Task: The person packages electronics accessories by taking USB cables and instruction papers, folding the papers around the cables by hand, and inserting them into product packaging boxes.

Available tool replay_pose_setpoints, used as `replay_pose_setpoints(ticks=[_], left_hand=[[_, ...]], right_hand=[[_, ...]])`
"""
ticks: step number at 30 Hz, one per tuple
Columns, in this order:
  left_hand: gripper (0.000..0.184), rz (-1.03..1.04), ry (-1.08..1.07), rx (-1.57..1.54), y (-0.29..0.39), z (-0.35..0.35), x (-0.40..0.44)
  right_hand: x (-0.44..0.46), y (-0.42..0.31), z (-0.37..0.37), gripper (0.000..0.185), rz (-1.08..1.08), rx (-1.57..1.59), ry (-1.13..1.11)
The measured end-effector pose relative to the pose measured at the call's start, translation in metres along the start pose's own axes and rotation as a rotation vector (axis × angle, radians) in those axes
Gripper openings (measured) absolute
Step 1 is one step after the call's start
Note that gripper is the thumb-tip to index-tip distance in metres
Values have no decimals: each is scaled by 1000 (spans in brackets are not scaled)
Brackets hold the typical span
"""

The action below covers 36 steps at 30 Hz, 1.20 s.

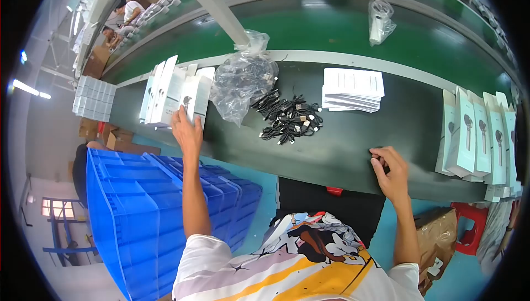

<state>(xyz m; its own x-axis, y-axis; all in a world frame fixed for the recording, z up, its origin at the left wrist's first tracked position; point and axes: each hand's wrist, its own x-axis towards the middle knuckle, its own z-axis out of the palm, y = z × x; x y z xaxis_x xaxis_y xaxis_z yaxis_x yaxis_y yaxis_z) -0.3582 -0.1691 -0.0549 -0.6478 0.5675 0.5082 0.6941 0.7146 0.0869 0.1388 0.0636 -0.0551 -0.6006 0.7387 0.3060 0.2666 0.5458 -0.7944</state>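
At the left of the dark worktop, my left hand [189, 131] reaches to a row of white and pale green boxes [169, 98]. Its fingers and thumb are apart and rest against the front of a box with a dark product picture [190, 100]. My right hand [391, 169] hovers over or rests at the table's near edge, fingers loosely bent and apart, with nothing visible in them. Between the hands lies a heap of black USB cables [292, 117]. A clear plastic bag [243, 83] of more cables sits left of the heap.
A stack of white printed sheets [353, 88] lies behind the right hand. More upright boxes [476, 135] line the right end. Blue crates [143, 207] stand below left. A wrapped item [380, 22] lies on the green conveyor [309, 22]; other people sit far left.
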Motion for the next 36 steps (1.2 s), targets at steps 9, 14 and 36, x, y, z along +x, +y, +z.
replay_pose_setpoints(ticks=[9, 14, 36], left_hand=[[33, 417, 67, -513, 166, -46, -1], [28, 531, -151, -554, 223, -23, 1], [8, 218, -233, -787, 213, 8, 7]], right_hand=[[1, 1, 4, 17, 0, -24, 2], [-1, 2, 2, 15, -16, -30, 10], [-5, 5, 3, 13, 8, -30, 4]])
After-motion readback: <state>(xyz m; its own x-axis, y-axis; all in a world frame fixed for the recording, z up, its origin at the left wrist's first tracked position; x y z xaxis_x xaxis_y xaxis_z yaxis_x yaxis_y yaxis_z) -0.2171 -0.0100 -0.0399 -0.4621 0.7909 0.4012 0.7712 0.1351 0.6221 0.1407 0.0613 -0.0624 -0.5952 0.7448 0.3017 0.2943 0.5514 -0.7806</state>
